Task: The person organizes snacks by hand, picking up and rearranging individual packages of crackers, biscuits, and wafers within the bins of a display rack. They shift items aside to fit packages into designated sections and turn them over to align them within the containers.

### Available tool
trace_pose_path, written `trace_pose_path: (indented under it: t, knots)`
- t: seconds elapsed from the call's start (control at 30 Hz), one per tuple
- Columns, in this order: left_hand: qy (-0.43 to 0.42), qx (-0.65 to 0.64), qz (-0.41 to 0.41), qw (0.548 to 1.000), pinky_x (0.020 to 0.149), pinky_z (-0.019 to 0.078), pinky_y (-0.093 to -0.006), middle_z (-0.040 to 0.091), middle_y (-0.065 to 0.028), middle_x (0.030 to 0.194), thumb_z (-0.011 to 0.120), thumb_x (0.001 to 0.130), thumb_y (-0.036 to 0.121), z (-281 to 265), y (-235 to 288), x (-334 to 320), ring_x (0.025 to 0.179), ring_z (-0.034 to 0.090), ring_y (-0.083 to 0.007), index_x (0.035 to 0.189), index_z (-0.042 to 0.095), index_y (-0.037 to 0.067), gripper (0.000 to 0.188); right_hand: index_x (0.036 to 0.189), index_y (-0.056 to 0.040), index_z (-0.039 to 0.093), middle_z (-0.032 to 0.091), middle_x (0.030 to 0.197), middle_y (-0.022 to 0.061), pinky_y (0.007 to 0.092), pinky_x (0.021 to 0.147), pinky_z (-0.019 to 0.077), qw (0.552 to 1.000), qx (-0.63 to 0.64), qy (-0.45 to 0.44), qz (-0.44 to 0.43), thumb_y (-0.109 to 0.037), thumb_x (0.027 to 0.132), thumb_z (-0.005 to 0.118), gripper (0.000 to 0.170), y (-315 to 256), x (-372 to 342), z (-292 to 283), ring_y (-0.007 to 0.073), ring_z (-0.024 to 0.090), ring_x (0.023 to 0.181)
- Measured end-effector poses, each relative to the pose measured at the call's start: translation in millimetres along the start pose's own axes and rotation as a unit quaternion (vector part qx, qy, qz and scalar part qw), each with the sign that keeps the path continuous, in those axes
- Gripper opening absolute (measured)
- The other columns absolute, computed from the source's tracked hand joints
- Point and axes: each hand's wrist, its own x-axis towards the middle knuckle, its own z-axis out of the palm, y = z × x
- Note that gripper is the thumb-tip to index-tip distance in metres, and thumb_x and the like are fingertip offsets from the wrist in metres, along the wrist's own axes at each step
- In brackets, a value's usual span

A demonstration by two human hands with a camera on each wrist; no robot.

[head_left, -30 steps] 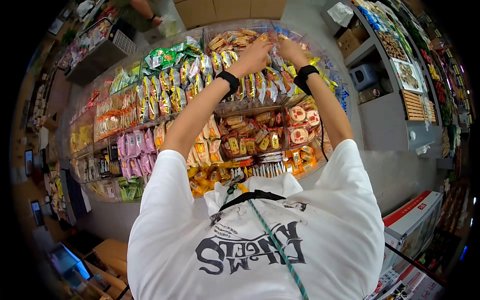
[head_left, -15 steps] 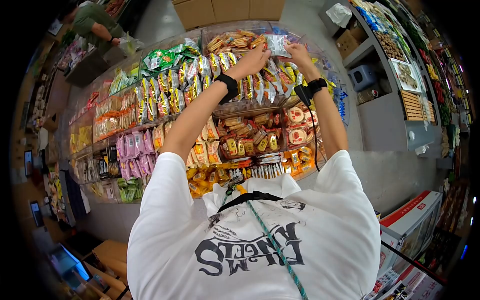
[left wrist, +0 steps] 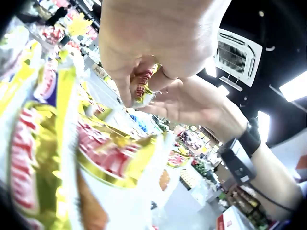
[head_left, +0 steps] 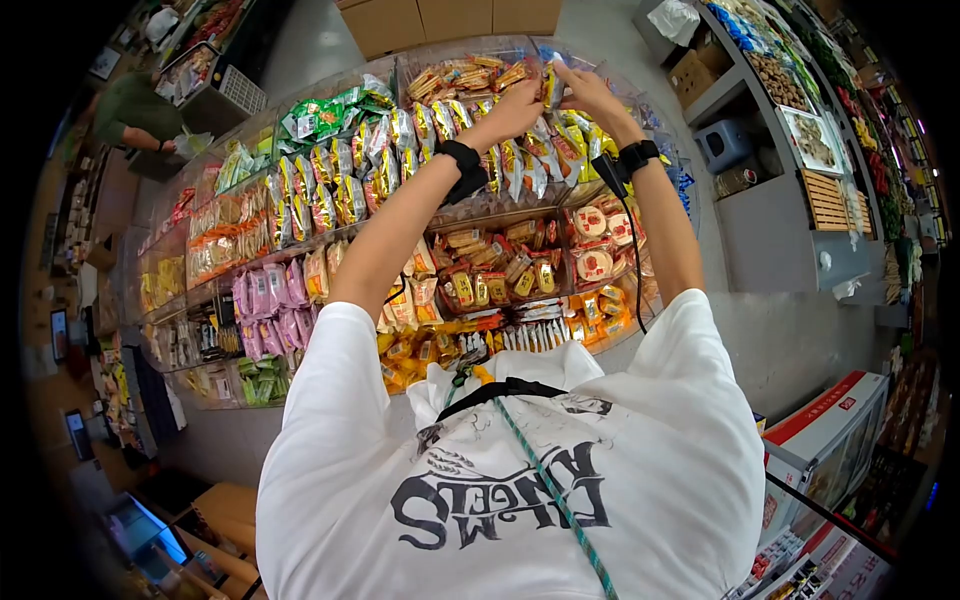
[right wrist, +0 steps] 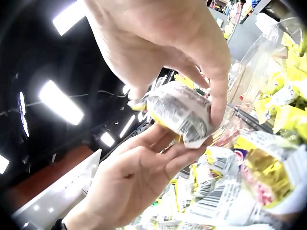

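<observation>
Both hands hold one small snack packet [head_left: 552,84] over the far part of the snack display. In the right wrist view the packet [right wrist: 180,110] turns a silvery printed back to the camera; in the left wrist view its yellow front with red lettering shows in part. My right hand [head_left: 594,98] grips it from above, thumb and fingers at its two ends [right wrist: 168,43]. From below, the curled fingers of my left hand [head_left: 512,112] hold its lower edge. Rows of similar yellow-and-white packets [left wrist: 115,151] stand close beneath the hands.
Clear plastic dividers [right wrist: 249,62] part the display into bins. Nearby are orange-brown snack sticks [head_left: 465,78], green packets [head_left: 335,112] and round biscuits [head_left: 595,265]. A cable [head_left: 636,270] hangs from the right wrist. Cardboard boxes [head_left: 450,20] stand behind; another person [head_left: 135,110] is at far left.
At first the hands were down among the packets at the back. They then lifted one packet with its silvery side up, and now it is tilted more upright between them.
</observation>
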Motion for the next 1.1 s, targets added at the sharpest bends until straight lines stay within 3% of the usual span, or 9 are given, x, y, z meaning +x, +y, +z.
trace_pose_path:
  t: [0.13,0.2,0.3,0.4,0.5,0.67,0.93,1.0,1.1]
  knots:
    - [-0.039,-0.100,0.032,0.994,0.088,0.0451,-0.0384,0.060,-0.0143,0.112,0.049,0.090,0.010,-14,11,-13,0.102,0.058,-0.0299,0.121,0.051,-0.001,0.033,0.127,0.0097,0.050,0.061,0.100,0.0143,0.0358,0.078,0.0517,0.991,-0.131,-0.004,0.008,-0.060,0.081,0.071,0.085,-2,-7,1,0.0219,0.060,0.096]
    - [-0.088,-0.153,-0.027,0.984,0.095,0.0447,-0.0395,0.057,-0.0151,0.122,0.049,0.092,0.012,-15,8,-9,0.113,0.056,-0.0296,0.130,0.050,0.000,0.040,0.119,0.0079,0.056,0.063,0.111,0.0171,0.0381,0.080,0.0475,0.975,-0.203,0.009,-0.086,-0.046,0.083,0.073,0.068,26,16,-5,0.0187,0.063,0.090]
    - [0.065,0.172,0.009,0.983,0.110,0.0349,-0.0435,0.041,-0.0185,0.145,0.053,0.094,0.028,2,-21,-7,0.137,0.036,-0.0345,0.144,0.044,0.008,0.054,0.113,0.0077,0.061,0.066,0.106,0.0177,0.0389,0.085,0.0475,0.963,-0.250,0.085,-0.048,-0.035,0.075,0.078,0.059,29,28,-3,0.0218,0.064,0.096]
    - [-0.064,0.343,0.009,0.937,0.113,0.0308,-0.0450,0.039,-0.0165,0.148,0.054,0.095,0.039,-8,-13,-15,0.139,0.031,-0.0360,0.140,0.049,0.007,0.056,0.094,0.0086,0.066,0.069,0.087,0.0179,0.0378,0.079,0.0518,0.924,-0.362,0.118,-0.033,-0.031,0.075,0.075,0.045,17,28,7,0.0255,0.068,0.087]
    - [-0.068,0.331,0.020,0.941,0.108,0.0376,-0.0471,0.044,-0.0154,0.145,0.055,0.094,0.045,-8,-23,-10,0.131,0.042,-0.0359,0.130,0.059,0.007,0.053,0.088,0.0074,0.066,0.068,0.085,0.0268,0.0436,0.063,0.0530,0.913,-0.406,0.025,0.044,-0.030,0.082,0.064,0.037,22,38,19,0.0348,0.069,0.074]
    - [-0.006,0.292,0.074,0.954,0.094,0.0494,-0.0442,0.054,-0.0159,0.129,0.068,0.087,0.035,-7,-32,-18,0.109,0.058,-0.0342,0.108,0.068,0.003,0.038,0.079,0.0045,0.068,0.069,0.082,0.0255,0.0479,0.066,0.0543,0.879,-0.475,0.050,-0.013,-0.027,0.082,0.064,0.032,15,40,38,0.0372,0.069,0.076]
    - [0.032,0.295,0.056,0.953,0.087,0.0525,-0.0421,0.056,-0.0154,0.116,0.069,0.087,0.035,0,-33,-28,0.100,0.061,-0.0323,0.108,0.066,-0.001,0.042,0.086,0.0026,0.072,0.069,0.085,0.0247,0.0454,0.057,0.0562,0.780,-0.615,-0.064,0.090,-0.020,0.082,0.060,0.026,50,90,34,0.0356,0.070,0.069]
    - [0.072,0.283,0.094,0.952,0.085,0.0515,-0.0437,0.059,-0.0163,0.107,0.072,0.082,0.032,4,-33,-27,0.096,0.060,-0.0349,0.093,0.067,0.000,0.034,0.087,0.0003,0.073,0.069,0.090,0.0260,0.0501,0.067,0.0555,0.827,-0.554,0.079,-0.048,-0.022,0.082,0.060,0.026,66,81,30,0.0378,0.070,0.080]
    - [0.071,0.302,0.132,0.941,0.084,0.0519,-0.0438,0.059,-0.0178,0.104,0.072,0.083,0.033,7,-39,-20,0.094,0.061,-0.0353,0.095,0.066,-0.001,0.037,0.084,0.0001,0.072,0.070,0.088,0.0239,0.0519,0.073,0.0543,0.812,-0.562,0.139,-0.080,-0.025,0.083,0.062,0.028,70,68,40,0.0398,0.069,0.086]
